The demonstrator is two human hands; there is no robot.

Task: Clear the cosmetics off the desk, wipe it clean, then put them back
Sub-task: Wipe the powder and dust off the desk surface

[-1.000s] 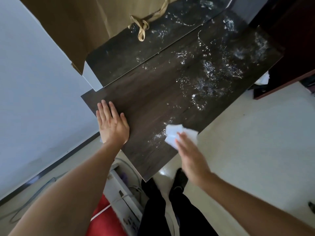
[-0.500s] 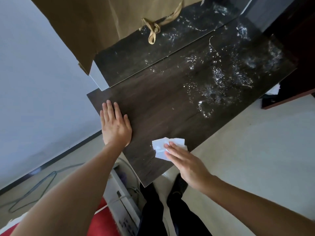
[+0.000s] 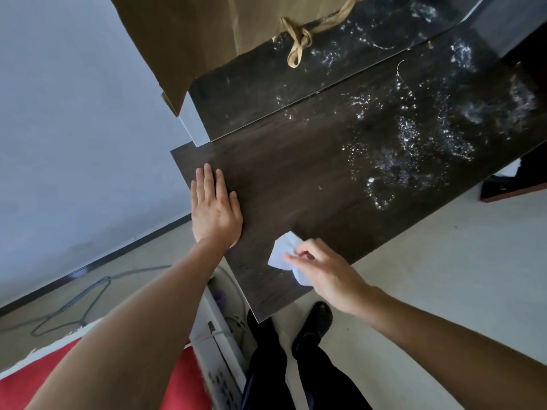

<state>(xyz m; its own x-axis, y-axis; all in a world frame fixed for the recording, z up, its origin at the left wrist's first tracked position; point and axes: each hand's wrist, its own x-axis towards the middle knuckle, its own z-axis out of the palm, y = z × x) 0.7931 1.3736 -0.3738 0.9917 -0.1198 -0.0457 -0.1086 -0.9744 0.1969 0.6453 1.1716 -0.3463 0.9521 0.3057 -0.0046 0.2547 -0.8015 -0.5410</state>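
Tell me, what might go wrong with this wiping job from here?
The tissue in the right hand is small, while the white specks cover much of the desk; it may smear them or push them off the near edge onto the floor. The paper bag stands beside more specks, and wiping there could snag its handle.

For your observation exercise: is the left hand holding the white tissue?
No. The left hand lies flat and empty on the desk; the right hand pinches the tissue.

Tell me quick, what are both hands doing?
Left hand: open, flat on the desk.
Right hand: closed on the white tissue.
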